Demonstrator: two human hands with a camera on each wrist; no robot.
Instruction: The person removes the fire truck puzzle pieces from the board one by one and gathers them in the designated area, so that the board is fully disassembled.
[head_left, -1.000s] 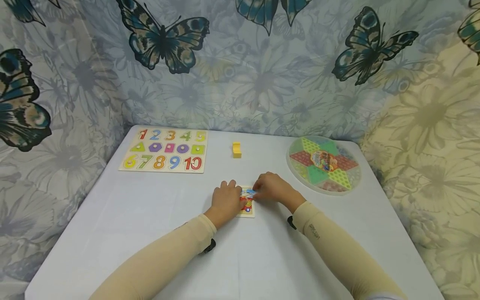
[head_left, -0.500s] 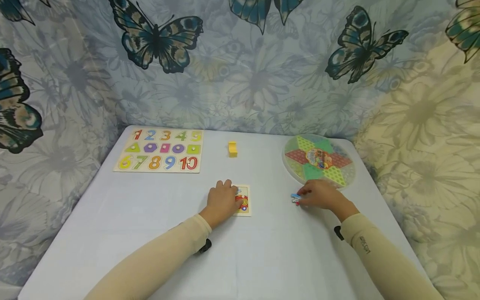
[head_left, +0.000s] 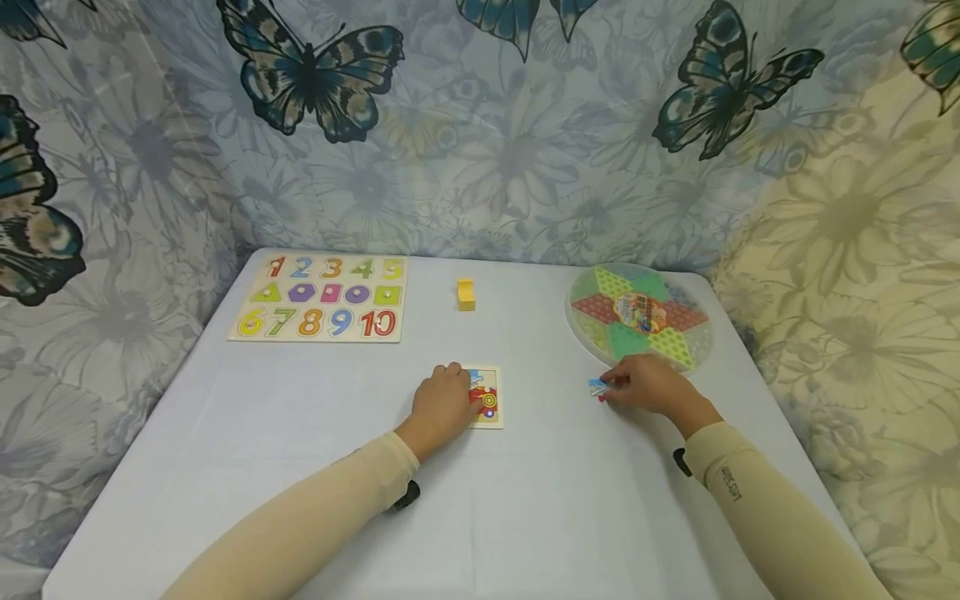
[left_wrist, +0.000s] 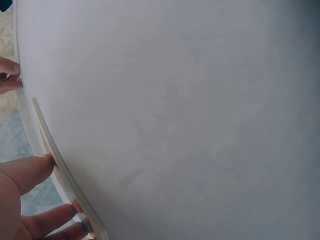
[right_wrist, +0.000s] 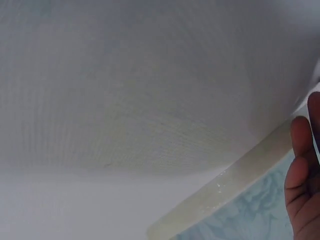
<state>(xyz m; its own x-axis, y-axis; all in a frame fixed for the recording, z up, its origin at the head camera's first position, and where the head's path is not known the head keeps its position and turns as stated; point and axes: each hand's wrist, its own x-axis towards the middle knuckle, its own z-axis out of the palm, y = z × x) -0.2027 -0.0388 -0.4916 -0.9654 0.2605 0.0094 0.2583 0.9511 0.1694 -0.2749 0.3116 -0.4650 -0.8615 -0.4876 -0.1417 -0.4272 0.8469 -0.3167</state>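
In the head view my left hand (head_left: 438,410) rests on a small picture puzzle board (head_left: 491,408) with a red and yellow picture, covering its left part. The left wrist view shows the thumb (left_wrist: 37,170) and fingertips touching the board's face. To the right, my right hand (head_left: 651,389) pinches a small blue puzzle piece (head_left: 597,387) with a bit of red at its lower edge. That piece is just in front of the round star-patterned game board (head_left: 626,337). In the right wrist view only some fingers (right_wrist: 301,135) appear; the piece is hidden there.
A wooden number board (head_left: 318,332) with shapes and digits lies at the back left. Near the back middle stands a small yellow block (head_left: 466,296). Everything is on a white-covered table (head_left: 480,508), with butterfly-patterned fabric (head_left: 517,167) behind it.
My right hand has moved right from the small board, carrying the blue puzzle piece towards the round board, and barely shifts in the last half second. My left hand has stayed on the small board.
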